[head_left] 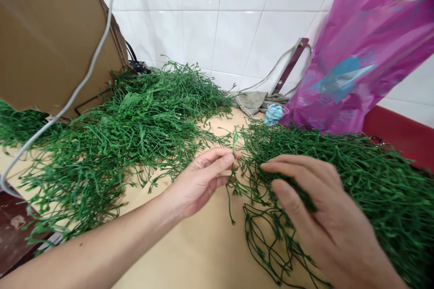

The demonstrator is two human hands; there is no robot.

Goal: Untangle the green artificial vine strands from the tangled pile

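Between the thumb and fingers of my left hand [210,174] is a thin green artificial plant stem [235,137], held upright with small branching tips. Below that hand, more green strands hang or lie; I cannot tell whether they join the held stem. My right hand [315,198] is to the right with thumb and fingers apart, nothing visible in its grasp. It hovers over the edge of a heap of dark green stems [383,189], hiding part of it. Several loose looped stems [267,244] lie on the tan tabletop [190,253] under my right hand.
Another large heap of green stems [145,117] covers the left and back. A cardboard box [50,31] stands at the left, with a white cable [90,72] crossing before it. At the back right are a purple plastic bag [359,54], a metal bracket [290,65] and a red surface [400,135].
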